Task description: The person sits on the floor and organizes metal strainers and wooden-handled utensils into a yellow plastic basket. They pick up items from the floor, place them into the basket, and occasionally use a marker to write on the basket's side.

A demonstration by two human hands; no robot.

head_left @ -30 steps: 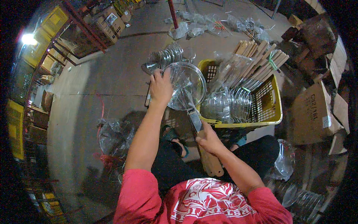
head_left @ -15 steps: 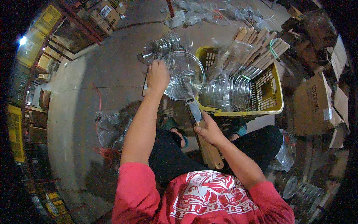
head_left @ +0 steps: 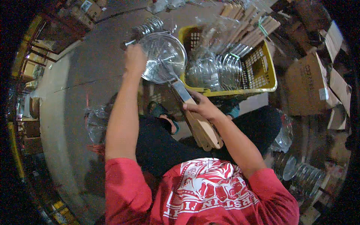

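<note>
In front of me is a small stack of wire skimmers with round coiled heads (head_left: pixel 165 56) and flat wooden handles (head_left: pixel 202 131). My right hand (head_left: pixel 202 107) is closed round the handles just below the metal shanks; their lower ends fan slightly apart. At the left rim of the heads is my left hand (head_left: pixel 135 59), its fingers curled and blurred, with the fingertips hidden. Just beyond it, on the far side, lies another row of wire skimmer heads (head_left: pixel 150 28).
A yellow plastic basket (head_left: pixel 275 71) at the right holds bundled skimmers, their wooden handles (head_left: pixel 258 32) pointing up and away. Right of it stands an open cardboard box (head_left: pixel 307 86). More wire heads (head_left: pixel 307 180) lie at lower right. Clear plastic wrap (head_left: pixel 95 122) lies left of my legs.
The whole view has shifted, so things sit higher and further left. Against the basket, the held skimmers have moved a little left, and their handle ends have spread apart.
</note>
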